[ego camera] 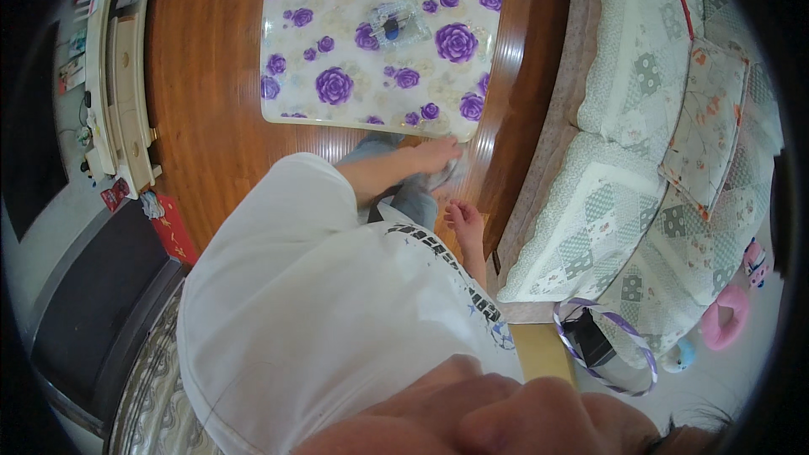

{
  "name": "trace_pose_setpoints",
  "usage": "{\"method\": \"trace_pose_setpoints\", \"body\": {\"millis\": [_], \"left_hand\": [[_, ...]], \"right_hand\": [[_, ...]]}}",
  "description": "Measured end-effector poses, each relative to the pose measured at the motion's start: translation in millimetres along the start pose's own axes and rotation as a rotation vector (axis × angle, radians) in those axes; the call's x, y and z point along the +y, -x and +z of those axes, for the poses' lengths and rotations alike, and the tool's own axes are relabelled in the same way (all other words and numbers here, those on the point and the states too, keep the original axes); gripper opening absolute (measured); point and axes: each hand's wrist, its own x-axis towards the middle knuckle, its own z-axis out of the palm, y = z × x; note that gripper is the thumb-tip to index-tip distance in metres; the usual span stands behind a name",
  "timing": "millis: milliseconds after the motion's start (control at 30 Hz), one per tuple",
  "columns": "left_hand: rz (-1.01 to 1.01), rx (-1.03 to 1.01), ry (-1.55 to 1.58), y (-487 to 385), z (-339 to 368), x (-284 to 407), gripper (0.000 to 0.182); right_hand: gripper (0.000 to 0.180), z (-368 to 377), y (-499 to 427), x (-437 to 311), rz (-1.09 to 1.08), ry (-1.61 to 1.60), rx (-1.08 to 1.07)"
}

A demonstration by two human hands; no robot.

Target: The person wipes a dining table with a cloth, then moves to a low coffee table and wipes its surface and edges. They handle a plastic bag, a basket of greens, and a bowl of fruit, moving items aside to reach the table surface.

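Note:
My left hand (439, 155) hangs just off the near edge of a low table, above a blurred foot, at the end of an arm reaching across my body. Motion blur hides whether its fingers hold anything. Farther right, my right hand (466, 221) is beside my jeans, fingers loosely bent and apart, with nothing visible in it. A table cover (392, 95) with purple roses lies before me. On it stands a clear plastic container (414, 25) with small items, one of them dark and blue, too small to tell.
A sofa (556, 221) with patchwork covers and a cushion (708, 126) lines the right side. A purple-and-white hoop (651, 354) leans around a black box (589, 338) at its end. At left are a cream cabinet (129, 76), a red bag (174, 227) and wooden flooring (202, 76).

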Motion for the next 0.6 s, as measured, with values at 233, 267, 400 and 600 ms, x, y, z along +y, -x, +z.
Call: {"method": "trace_pose_setpoints", "body": {"millis": [233,267,400,600], "left_hand": [[-0.161,0.434,-0.477,-65.5,-165.7,-41.0,0.026],[-0.216,0.431,-0.563,-67.9,-179.8,-50.8,0.026],[-0.362,0.424,-0.551,-60.6,-198.7,-73.7,0.028],[-0.361,0.37,-0.606,-32.4,-185.0,-72.2,0.039]], "right_hand": [[0.023,-7.1,-1.9,14.3,-0.025,-0.052,0.076],[0.023,-6.0,-3.7,20.5,-0.027,-0.048,0.079],[0.021,-3.1,-2.9,46.2,0.011,-0.113,0.082],[0.019,-0.1,-1.6,64.5,-0.022,-0.188,0.097]]}}
